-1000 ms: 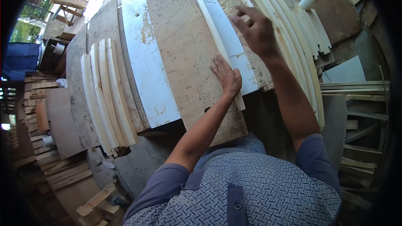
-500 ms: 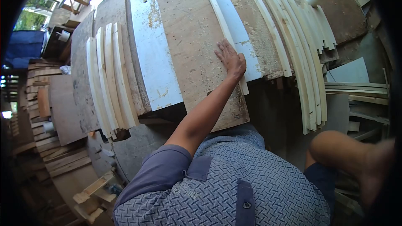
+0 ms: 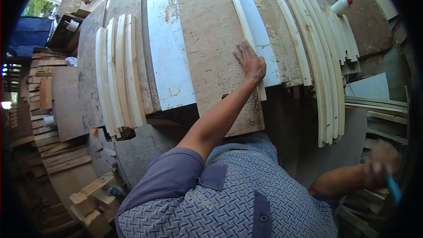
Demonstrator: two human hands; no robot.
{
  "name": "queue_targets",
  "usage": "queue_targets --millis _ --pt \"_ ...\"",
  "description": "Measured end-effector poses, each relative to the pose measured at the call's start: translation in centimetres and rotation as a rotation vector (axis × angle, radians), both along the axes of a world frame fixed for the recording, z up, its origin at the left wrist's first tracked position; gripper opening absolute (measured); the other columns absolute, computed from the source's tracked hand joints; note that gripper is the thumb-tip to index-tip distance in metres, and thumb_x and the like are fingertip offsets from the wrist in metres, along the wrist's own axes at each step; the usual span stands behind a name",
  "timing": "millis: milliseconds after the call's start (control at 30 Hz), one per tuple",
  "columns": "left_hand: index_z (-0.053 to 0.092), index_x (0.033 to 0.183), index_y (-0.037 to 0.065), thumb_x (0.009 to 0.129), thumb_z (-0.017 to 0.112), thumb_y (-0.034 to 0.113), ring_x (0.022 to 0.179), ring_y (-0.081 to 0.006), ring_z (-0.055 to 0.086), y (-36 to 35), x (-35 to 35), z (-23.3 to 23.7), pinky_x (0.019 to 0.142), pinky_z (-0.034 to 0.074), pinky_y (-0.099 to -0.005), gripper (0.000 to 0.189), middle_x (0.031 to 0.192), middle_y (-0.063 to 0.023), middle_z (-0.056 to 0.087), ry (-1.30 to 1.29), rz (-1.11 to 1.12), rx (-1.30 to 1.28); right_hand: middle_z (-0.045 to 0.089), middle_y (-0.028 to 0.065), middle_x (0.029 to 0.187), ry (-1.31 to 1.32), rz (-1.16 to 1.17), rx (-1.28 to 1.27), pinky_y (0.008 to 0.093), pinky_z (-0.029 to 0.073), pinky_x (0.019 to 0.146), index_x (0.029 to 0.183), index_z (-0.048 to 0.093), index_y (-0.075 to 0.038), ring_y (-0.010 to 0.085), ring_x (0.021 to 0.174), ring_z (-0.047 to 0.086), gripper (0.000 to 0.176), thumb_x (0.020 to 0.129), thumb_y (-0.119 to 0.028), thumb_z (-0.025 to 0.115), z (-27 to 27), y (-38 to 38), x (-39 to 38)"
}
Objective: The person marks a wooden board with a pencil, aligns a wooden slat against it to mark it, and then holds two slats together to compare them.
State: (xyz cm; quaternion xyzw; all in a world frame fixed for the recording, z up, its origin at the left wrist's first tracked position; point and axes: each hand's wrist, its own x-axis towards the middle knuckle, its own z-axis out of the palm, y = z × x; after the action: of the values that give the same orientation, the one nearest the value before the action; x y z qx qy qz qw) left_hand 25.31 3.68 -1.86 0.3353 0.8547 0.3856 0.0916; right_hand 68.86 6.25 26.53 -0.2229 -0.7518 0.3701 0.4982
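Left hand [image 3: 250, 61]: lying flat and open, fingers spread, gripping nothing; it is pressing down on a thin wooden strip [image 3: 238, 15].
Strip: lying lengthwise on a plywood board [image 3: 211, 39], running away from the person. Its near end is sticking out just past the wrist, and the rest is stretching out beyond the fingertips.
Strip against the hand: passing right under the palm and fingers, touching them.
Right hand [image 3: 380, 161]: hanging low at the person's right side, well apart from the strip, and curling closed around a blue object [image 3: 393, 188]; both are blurring too much to tell more.
Right of the strip: a stack of curved slats [image 3: 321, 61] is resting, with a glue bottle [image 3: 342, 5] lying beyond it.
Left of the board: a white panel [image 3: 167, 39] is lying alongside.
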Motion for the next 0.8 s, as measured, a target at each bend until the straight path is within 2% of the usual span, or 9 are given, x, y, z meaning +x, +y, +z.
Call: queue_targets --millis 33,67,100,167,267,500,600,700,800 --pt "0.009 0.148 -0.015 0.078 0.053 0.017 0.149 -0.0448 0.003 0.0 0.0 -0.1 0.118 -0.01 -0.0561 0.089 0.154 -0.0337 0.021 0.001 -0.001 -0.01 0.06 0.0097 0.075 -0.078 0.034 -0.187 0.025 0.041 0.049 0.085 0.056 0.0 0.0129 0.057 0.052 0.016 0.089 -0.015 0.055 -0.9 -0.8 -4.2" --pt "0.009 0.148 -0.015 0.078 0.053 0.017 0.149 -0.0448 0.003 0.0 0.0 -0.1 0.118 -0.01 -0.0561 0.089 0.154 -0.0337 0.021 -0.007 -0.001 -0.004 0.061 0.0083 0.078 -0.152 0.066 -0.375 0.0232 0.041 0.05 0.105 0.063 0.007 0.0122 0.06 0.054 0.019 0.09 0.0 0.055 -1.4 -2.1 -10.6" --pt "0.009 0.148 -0.015 0.078 0.053 0.017 0.149 -0.0449 0.003 0.0 -0.1 0.0 0.118 -0.011 -0.0558 0.089 0.154 -0.0338 0.021 -0.02 -0.005 0.004 0.064 0.0086 0.083 -0.285 -0.057 -0.406 0.0222 0.045 0.055 0.118 0.063 0.006 0.0109 0.065 0.056 0.028 0.091 -0.001 0.057 -2.8 -3.2 -13.4" --pt "0.009 0.148 -0.015 0.078 0.052 0.017 0.149 -0.045 0.003 -0.3 -0.2 0.1 0.118 -0.011 -0.0555 0.088 0.154 -0.0338 0.021 -0.031 -0.014 0.003 0.065 0.0081 0.087 -0.516 -0.18 -0.512 0.0224 0.047 0.061 0.111 0.068 0.002 0.0089 0.068 0.057 0.022 0.09 0.001 0.06 -7.3 -3.6 -13.3" --pt "0.008 0.148 -0.015 0.078 0.051 0.017 0.149 -0.045 0.002 -0.3 -0.2 0.5 0.118 -0.011 -0.0548 0.088 0.154 -0.034 0.02 -0.039 -0.027 0.01 0.067 0.0072 0.085 -0.616 -0.106 -0.563 0.0232 0.05 0.06 0.104 0.071 0.002 0.0078 0.068 0.06 0.018 0.088 0.002 0.063 -10.8 -4.8 -12.5" --pt "0.007 0.148 -0.015 0.078 0.051 0.016 0.149 -0.0446 0.0 -0.3 -0.2 1.1 0.118 -0.011 -0.0545 0.089 0.155 -0.0344 0.017 -0.081 -0.033 -0.016 0.067 0.0063 0.074 -0.345 -0.059 -0.727 0.0244 0.053 0.058 0.096 0.07 0.003 0.0097 0.064 0.064 0.01 0.089 -0.003 0.068 -12.9 -9.1 -18.6" --pt "0.007 0.148 -0.016 0.077 0.052 0.016 0.149 -0.0444 0.0 -0.5 -0.1 1.5 0.118 -0.011 -0.0551 0.09 0.156 -0.0328 0.017 -0.102 -0.032 -0.035 0.067 0.0083 0.074 -0.303 0.001 -0.654 0.0261 0.053 0.058 0.095 0.069 0.002 0.0105 0.064 0.064 0.011 0.091 -0.008 0.068 -14.8 -10.2 -20.8" --pt "0.007 0.148 -0.015 0.077 0.052 0.016 0.149 -0.0443 0.0 -0.5 0.0 1.5 0.118 -0.011 -0.0551 0.09 0.156 -0.0322 0.017 -0.106 -0.026 -0.033 0.068 0.0152 0.077 -0.433 0.042 -0.418 0.0339 0.052 0.061 0.095 0.069 0.001 0.0244 0.067 0.068 0.014 0.091 -0.012 0.066 -17.8 -10.5 -21.8" --pt "0.007 0.149 -0.015 0.077 0.052 0.016 0.149 -0.0442 0.001 -0.5 -0.2 1.4 0.118 -0.011 -0.0552 0.09 0.156 -0.0321 0.017 -0.093 -0.025 -0.031 0.069 0.0168 0.081 -0.499 0.148 -0.26 0.0361 0.053 0.063 0.092 0.069 0.002 0.0297 0.071 0.069 0.013 0.089 -0.011 0.067 -19.5 -10.4 -22.1"
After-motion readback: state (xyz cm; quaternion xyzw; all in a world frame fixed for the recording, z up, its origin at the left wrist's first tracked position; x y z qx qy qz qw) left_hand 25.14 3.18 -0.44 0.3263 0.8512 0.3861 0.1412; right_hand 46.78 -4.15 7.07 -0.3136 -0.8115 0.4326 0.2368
